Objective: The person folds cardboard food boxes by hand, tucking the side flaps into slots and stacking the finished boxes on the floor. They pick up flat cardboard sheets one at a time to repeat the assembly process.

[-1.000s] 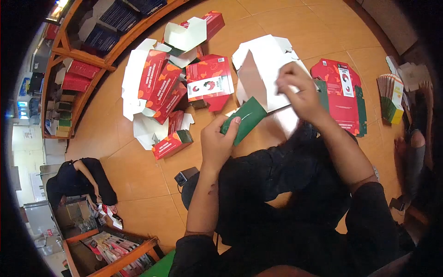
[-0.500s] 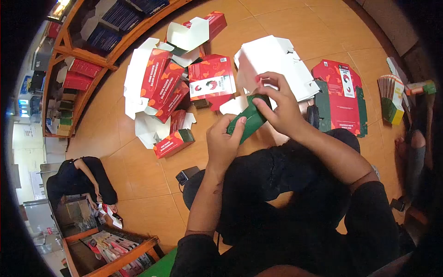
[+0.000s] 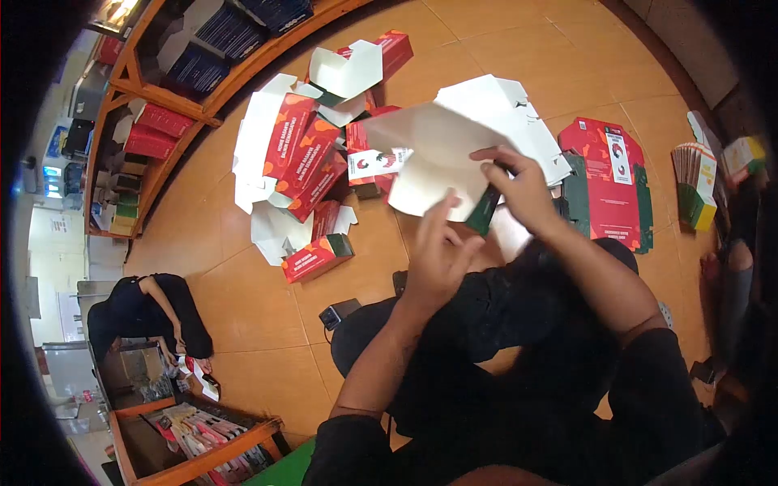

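My right hand (image 3: 523, 193) grips a partly folded carton (image 3: 429, 174) by its green end, fingers over the edge and thumb against it. The carton's white inside faces up, with its large flap spread to the left. Just below its near edge is my left hand (image 3: 438, 263), fingers apart, fingertips close to the white panel and green corner. Behind the carton lies a stack of flat white cartons (image 3: 506, 109). To the right rests a flat red and green carton (image 3: 613, 194) with printing on it.
Several folded red boxes (image 3: 304, 150) with open white flaps lie piled on the tiled floor at left. Yellow and green cartons (image 3: 698, 182) stand at far right. Wooden shelves (image 3: 198, 101) hold blue and red stock. Another person (image 3: 154, 312) bends down at left.
My left hand has let go of the green end and its fingers have spread. The carton now shows its white inside, its large flap swung up and left, with my right hand holding on.
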The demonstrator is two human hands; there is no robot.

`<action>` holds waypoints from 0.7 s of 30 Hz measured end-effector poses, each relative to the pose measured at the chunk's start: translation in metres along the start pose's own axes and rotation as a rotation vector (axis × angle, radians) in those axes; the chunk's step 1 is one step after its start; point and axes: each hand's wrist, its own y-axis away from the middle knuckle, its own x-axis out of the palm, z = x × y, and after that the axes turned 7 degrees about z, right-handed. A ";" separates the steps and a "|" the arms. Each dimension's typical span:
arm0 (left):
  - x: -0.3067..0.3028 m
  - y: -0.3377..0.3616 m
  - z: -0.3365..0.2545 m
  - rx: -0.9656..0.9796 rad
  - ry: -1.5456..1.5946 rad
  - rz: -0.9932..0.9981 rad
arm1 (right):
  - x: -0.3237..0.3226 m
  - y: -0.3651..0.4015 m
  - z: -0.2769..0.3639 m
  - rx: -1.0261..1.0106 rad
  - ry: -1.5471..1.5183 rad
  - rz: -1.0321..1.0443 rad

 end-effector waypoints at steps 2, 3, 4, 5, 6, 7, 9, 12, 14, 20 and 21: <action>-0.007 -0.002 0.023 -0.015 -0.050 -0.138 | -0.010 -0.007 -0.007 0.010 -0.252 -0.048; -0.014 -0.005 0.027 -0.104 -0.217 -0.428 | -0.014 -0.009 -0.009 0.029 -0.314 -0.093; -0.021 -0.009 0.031 -0.192 -0.383 -0.719 | -0.019 -0.011 -0.009 0.052 -0.408 -0.079; -0.027 -0.012 0.037 -0.187 -0.382 -0.725 | -0.026 -0.015 -0.019 0.038 -0.413 -0.060; -0.033 -0.015 0.043 -0.190 0.069 -0.637 | -0.029 -0.018 -0.022 0.026 -0.419 -0.041; -0.038 -0.015 0.046 -0.187 0.515 -0.527 | -0.029 -0.019 -0.024 0.022 -0.419 -0.036; -0.046 -0.008 0.044 -0.407 0.695 -0.375 | -0.024 -0.019 -0.023 0.028 -0.541 0.010; -0.038 -0.007 0.035 -0.634 0.891 -0.241 | -0.017 -0.013 -0.004 0.175 -0.532 0.005; -0.031 -0.005 0.037 -0.498 0.953 -0.240 | -0.024 -0.014 -0.008 0.217 -0.583 0.116; -0.021 -0.008 0.042 -0.403 0.790 -0.456 | -0.011 -0.007 0.011 0.380 -0.577 0.200; -0.027 -0.009 0.042 -0.445 0.767 -0.466 | -0.008 -0.005 0.014 0.436 -0.586 0.155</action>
